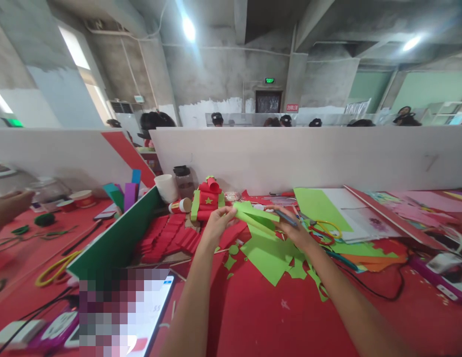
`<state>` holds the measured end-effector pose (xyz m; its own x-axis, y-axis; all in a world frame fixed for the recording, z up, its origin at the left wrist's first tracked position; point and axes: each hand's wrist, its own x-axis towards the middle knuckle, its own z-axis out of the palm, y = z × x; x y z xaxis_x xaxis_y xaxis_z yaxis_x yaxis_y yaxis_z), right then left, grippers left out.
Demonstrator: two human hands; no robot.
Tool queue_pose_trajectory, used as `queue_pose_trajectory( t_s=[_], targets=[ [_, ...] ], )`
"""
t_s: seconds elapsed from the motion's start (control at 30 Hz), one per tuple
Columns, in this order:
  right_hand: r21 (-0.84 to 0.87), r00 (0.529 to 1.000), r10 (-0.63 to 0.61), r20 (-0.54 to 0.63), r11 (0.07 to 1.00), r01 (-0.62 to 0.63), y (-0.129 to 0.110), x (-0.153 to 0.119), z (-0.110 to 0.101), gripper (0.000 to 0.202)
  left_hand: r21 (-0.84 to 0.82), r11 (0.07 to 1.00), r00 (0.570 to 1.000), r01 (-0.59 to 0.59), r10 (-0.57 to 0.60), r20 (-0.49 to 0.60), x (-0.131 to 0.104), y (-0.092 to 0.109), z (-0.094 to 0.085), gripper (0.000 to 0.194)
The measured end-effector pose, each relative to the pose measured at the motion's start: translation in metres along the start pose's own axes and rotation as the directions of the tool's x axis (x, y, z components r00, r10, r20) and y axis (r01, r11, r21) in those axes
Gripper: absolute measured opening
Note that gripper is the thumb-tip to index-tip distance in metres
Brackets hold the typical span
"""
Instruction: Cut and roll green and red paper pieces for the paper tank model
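Note:
Between my two hands is a light-green paper strip [253, 216], raised over the table. My left hand [219, 222] pinches its left end between thumb and fingers. The right end is in my right hand [290, 229], which also has a slim dark pen-like tool [286, 218] lying across its fingers; its exact kind is unclear. Below lies a cut green paper sheet [270, 258] with small scraps around it. Behind my left hand stands a red and green paper model [207, 201] with a yellow star. Folded red paper pieces [164, 238] are piled to the left.
A green divider board [115, 238] stands at left, with a lit phone [151, 317] before it. Yellow-handled scissors [329, 229] lie right of my right hand. A white cup [165, 188] and a bottle [184, 181] stand behind. Another person's hand [11, 208] is far left.

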<state>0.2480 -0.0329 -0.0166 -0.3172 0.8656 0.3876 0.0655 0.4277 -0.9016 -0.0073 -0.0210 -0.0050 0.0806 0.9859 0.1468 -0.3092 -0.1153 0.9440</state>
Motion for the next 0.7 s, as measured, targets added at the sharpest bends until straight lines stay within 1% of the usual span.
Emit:
queue_pose_trajectory(
  t_s=[0.07,0.13,0.17,0.23,0.3,0.37,0.47,0.6,0.7],
  targets=[
    [0.046,0.988,0.089,-0.129,0.995,-0.084,0.008,0.003,-0.003,0.035,-0.012,1.000,1.000,-0.006,0.007,0.020,0.000,-0.001,0.000,0.035],
    [0.101,0.951,0.155,-0.269,0.986,-0.132,0.019,0.007,-0.006,0.028,-0.009,1.000,0.999,-0.004,0.005,0.050,0.000,-0.001,0.001,0.034],
    [0.121,0.927,0.167,-0.337,0.984,-0.133,0.023,0.009,-0.007,0.027,0.000,1.000,0.998,0.004,-0.004,0.063,-0.001,-0.001,0.001,0.034],
    [0.103,0.878,0.143,-0.457,0.989,-0.107,0.032,0.013,-0.010,0.028,0.041,0.998,0.997,0.036,-0.039,0.067,-0.002,0.000,0.002,0.037],
    [0.042,0.845,0.086,-0.528,0.996,-0.075,0.038,0.015,-0.014,0.029,0.091,0.993,0.996,0.070,-0.075,0.046,-0.003,0.001,0.004,0.043],
    [0.010,0.827,0.053,-0.560,0.998,-0.058,0.042,0.017,-0.017,0.028,0.135,0.989,0.997,0.069,-0.074,0.034,-0.004,0.002,0.005,0.044],
    [0.044,0.820,0.065,-0.569,0.998,-0.049,0.043,0.017,-0.019,0.028,0.189,0.982,0.999,-0.002,-0.008,0.049,-0.002,0.001,0.005,0.038],
    [0.157,0.859,0.112,-0.500,0.987,-0.037,0.036,0.016,-0.015,0.030,0.215,0.974,0.998,-0.065,0.064,0.012,0.002,-0.002,0.004,0.039],
    [0.196,0.876,0.095,-0.473,0.981,0.000,0.026,0.014,-0.012,0.030,0.264,0.958,0.994,-0.112,0.112,0.015,0.006,-0.004,0.002,0.033]
  ],
)
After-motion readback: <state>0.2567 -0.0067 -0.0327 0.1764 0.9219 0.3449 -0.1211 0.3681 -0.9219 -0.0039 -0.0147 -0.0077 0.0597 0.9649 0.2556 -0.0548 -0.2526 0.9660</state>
